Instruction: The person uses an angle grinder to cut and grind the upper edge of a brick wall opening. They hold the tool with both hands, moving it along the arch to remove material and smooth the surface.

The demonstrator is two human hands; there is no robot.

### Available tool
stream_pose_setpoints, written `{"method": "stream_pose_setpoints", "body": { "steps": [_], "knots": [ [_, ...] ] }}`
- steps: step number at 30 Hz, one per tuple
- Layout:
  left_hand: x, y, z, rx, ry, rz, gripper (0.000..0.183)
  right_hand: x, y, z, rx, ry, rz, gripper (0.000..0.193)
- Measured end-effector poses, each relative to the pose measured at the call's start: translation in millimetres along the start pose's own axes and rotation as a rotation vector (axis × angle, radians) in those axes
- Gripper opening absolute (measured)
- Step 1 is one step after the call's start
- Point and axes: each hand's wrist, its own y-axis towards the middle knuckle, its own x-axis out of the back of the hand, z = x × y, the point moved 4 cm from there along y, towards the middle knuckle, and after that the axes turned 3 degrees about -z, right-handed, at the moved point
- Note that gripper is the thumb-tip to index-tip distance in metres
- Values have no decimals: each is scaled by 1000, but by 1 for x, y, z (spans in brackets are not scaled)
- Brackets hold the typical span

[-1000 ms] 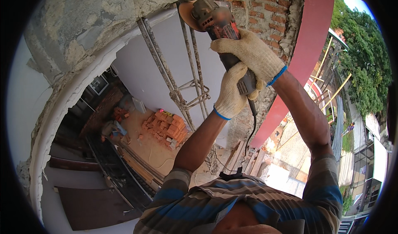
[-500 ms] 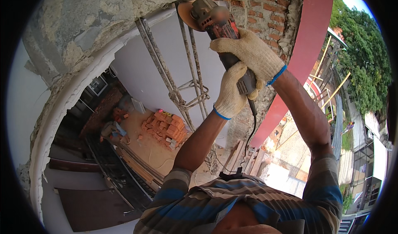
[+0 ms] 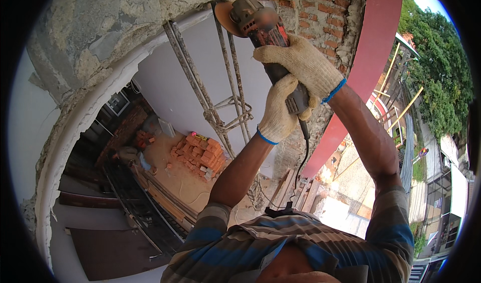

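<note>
Both my hands, in cream knit gloves with blue cuffs, hold an angle grinder [image 3: 273, 35] raised toward the wall. My left hand [image 3: 279, 110] is wrapped round the lower, rear part of its dark body. Higher up, my right hand [image 3: 303, 65] grips the body just behind the red and black section. The grinder's brownish disc guard [image 3: 228, 19] sits by the broken lower edge of the rough concrete [image 3: 135, 20]. Whether the disc touches the concrete I cannot tell. From the rear of the grinder a black cord [image 3: 304, 158] hangs down past my chest.
Metal scaffold bars [image 3: 193, 72] stand just left of the grinder. Exposed brickwork [image 3: 330, 7] and a red pillar [image 3: 373, 37] rise to the right. Far below lie a brick pile [image 3: 200, 155], long planks [image 3: 168, 198] and a crouching person [image 3: 130, 156]. Trees [image 3: 441, 67] stand outside.
My hands and the grinder hold nearly the same place. The crouching person below has shifted slightly, and a distant figure outside at the right has moved.
</note>
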Motion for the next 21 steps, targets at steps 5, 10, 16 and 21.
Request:
{"method": "stream_pose_setpoints", "body": {
  "steps": [5, 10, 16, 21],
  "knots": [
    [2, -1, -3, 0, 98, 37, 48, 0, -5, 11, -60, 113, 18, 66],
    [2, -8, -7, -21, 105, 37, 45, 3, -15, 30, -134, 168, 41, 61],
    [0, -13, -12, -33, 98, 43, 44, -1, -11, 31, -50, 108, 28, 61],
    [1, -11, -11, -15, 99, 69, 44, -3, -8, 21, 41, 59, 9, 63]
  ]
}}
